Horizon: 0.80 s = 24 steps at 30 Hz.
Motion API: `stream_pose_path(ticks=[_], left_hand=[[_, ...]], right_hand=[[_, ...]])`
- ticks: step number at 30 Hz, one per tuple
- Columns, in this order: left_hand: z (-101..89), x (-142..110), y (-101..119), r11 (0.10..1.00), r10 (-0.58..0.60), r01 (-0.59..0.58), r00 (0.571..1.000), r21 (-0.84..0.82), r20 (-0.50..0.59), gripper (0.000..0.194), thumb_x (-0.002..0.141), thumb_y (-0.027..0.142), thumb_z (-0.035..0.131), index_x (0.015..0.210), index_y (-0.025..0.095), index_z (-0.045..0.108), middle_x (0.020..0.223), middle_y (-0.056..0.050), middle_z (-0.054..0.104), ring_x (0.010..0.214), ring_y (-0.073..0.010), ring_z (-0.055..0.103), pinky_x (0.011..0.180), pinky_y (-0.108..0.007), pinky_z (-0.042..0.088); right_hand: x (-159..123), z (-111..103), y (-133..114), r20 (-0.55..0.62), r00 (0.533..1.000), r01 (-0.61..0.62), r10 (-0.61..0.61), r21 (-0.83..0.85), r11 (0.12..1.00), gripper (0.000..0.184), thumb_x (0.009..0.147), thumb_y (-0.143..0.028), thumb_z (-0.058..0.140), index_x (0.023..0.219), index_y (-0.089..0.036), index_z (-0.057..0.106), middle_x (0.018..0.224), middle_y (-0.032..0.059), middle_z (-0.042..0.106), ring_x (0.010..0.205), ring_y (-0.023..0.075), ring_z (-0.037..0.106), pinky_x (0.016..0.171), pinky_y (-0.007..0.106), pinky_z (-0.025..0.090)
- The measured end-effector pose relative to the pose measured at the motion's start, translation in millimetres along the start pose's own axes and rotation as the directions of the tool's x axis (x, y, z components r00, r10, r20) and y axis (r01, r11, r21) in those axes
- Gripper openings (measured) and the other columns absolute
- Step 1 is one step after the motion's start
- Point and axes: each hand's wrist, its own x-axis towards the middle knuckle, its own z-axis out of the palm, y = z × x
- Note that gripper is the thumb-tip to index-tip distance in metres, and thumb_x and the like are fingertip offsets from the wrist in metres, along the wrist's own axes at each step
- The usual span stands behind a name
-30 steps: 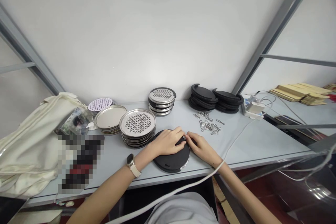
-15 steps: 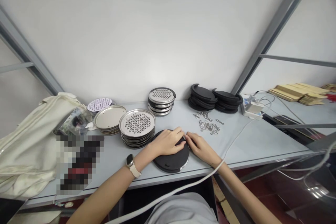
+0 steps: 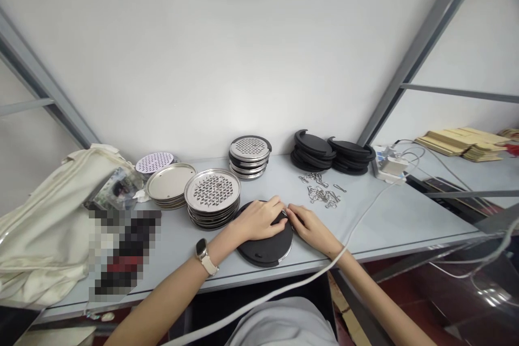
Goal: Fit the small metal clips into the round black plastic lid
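A black round disc (image 3: pixel 267 248) with a metal rim showing at its lower right lies flat near the table's front edge. My left hand (image 3: pixel 259 220) rests across it, fingers curled over the far side and thumb reaching toward the right rim. At that rim my right hand (image 3: pixel 310 228) is closed in a pinch around a small metal clip (image 3: pixel 285 212), mostly covered by the fingertips. Beyond my right hand lies a loose pile of metal clips (image 3: pixel 322 194). Left of the disc stands a stack of metal grater plates (image 3: pixel 213 192), beside a stack of plain metal discs (image 3: pixel 170 181).
Finished-looking graters in black frames (image 3: pixel 250 148) stand by the wall, with black round covers (image 3: pixel 314 146) stacked to their right. A white cable (image 3: pixel 300 285) crosses in front of my right forearm. A power strip (image 3: pixel 387 170) sits at right, cloth (image 3: pixel 52 216) at left.
Both hands keep the same hold on the disc and clip. The view has shifted very slightly; nothing else has visibly moved.
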Motion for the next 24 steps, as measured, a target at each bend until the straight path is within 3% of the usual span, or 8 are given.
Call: stream_pose_path(ticks=[24], left_hand=[[-0.1,-0.9,-1.6,0.999,0.02,-0.021,1.0,-0.026,-0.008,0.016,0.092,0.033,0.044,0.099,0.02,0.05,0.101,-0.004,0.055,0.078,-0.0164,0.058,0.068,-0.028,0.043]], right_hand=[[-0.5,-0.9,-1.5,0.01,1.0,0.023,-0.023,0.0,1.0,0.029,0.097,-0.026,0.033,0.071,-0.02,0.044,0.065,-0.0005,0.053,0.064,0.0162,0.051,0.066,0.029,0.039]])
